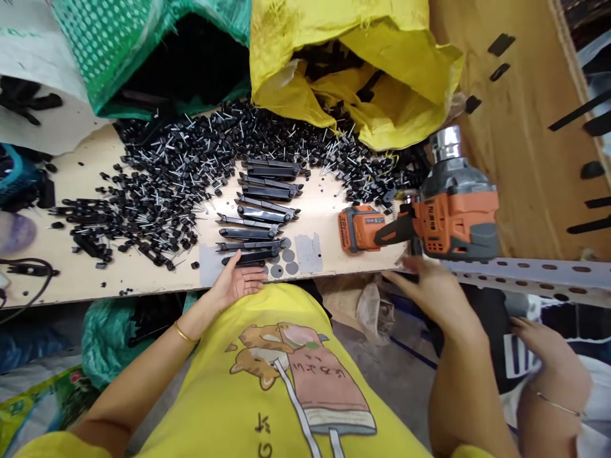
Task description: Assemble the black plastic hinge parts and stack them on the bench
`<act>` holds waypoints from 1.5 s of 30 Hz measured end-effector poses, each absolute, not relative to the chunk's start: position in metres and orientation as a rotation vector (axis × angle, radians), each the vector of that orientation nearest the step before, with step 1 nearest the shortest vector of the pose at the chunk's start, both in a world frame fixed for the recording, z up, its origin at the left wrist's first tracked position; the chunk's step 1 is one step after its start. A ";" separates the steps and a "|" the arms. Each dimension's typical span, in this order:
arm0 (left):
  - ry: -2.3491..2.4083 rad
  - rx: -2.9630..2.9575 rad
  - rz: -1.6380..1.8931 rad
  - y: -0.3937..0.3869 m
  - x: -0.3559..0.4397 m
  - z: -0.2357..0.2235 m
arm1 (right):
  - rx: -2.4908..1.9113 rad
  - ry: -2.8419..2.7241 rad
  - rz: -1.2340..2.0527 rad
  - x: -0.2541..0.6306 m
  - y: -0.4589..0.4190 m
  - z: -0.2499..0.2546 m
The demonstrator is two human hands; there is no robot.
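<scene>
At the front edge of the workbench, my left hand [240, 282] rests palm up with its fingers stretched out, holding nothing. Its thumb touches or nearly touches the nearest of several long black plastic clip-like pieces [251, 233], which lie in a stacked row running away from me. My right hand [436, 292] is beside the bench edge, just below an orange and grey cordless power tool [453, 216] lying on its side. Its fingers look apart and somewhat blurred, with no object visible in them. A heap of small black parts with metal pins [176, 172] spreads behind the row.
Behind the heap, a green woven sack [114, 57] and a yellow sack [281, 57] stand open with dark contents. Grey discs [289, 256] lie near the front edge. At right are a perforated metal strip [539, 270] and another person's hand [548, 346].
</scene>
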State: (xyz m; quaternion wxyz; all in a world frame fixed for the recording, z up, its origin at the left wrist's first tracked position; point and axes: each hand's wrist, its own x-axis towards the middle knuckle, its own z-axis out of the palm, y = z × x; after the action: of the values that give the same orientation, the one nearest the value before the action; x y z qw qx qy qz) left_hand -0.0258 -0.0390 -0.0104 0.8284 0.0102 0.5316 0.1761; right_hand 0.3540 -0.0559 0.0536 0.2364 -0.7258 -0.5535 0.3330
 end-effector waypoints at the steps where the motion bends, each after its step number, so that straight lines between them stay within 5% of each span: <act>1: 1.140 -0.038 0.397 -0.036 -0.025 -0.013 | -2.045 -1.645 0.941 0.344 -0.060 0.058; 4: 1.202 -0.118 0.414 -0.030 -0.022 -0.015 | -1.819 -1.938 1.221 0.294 -0.028 0.063; 10: 1.173 0.071 0.440 -0.038 -0.022 -0.005 | -1.655 -2.428 0.503 0.195 0.139 0.030; 15: 1.142 0.018 0.576 -0.020 -0.016 0.002 | -1.579 -2.819 0.402 0.168 0.197 -0.002; 23: 1.247 0.145 0.404 -0.009 -0.033 -0.003 | -1.563 -2.633 0.968 0.175 0.200 0.007; 37: 1.351 0.112 0.983 0.018 -0.026 0.003 | -1.428 -1.410 1.945 0.194 0.146 -0.019; 45: 1.405 0.326 0.976 0.026 0.002 -0.015 | -1.435 -1.376 1.752 0.180 0.080 -0.026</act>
State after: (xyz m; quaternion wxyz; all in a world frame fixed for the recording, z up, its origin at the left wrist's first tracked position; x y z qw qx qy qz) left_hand 0.0024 0.0257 -0.0152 0.6442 0.1433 0.6171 0.4285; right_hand 0.1803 0.0800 -0.0257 0.2431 -0.5253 -0.5037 0.6412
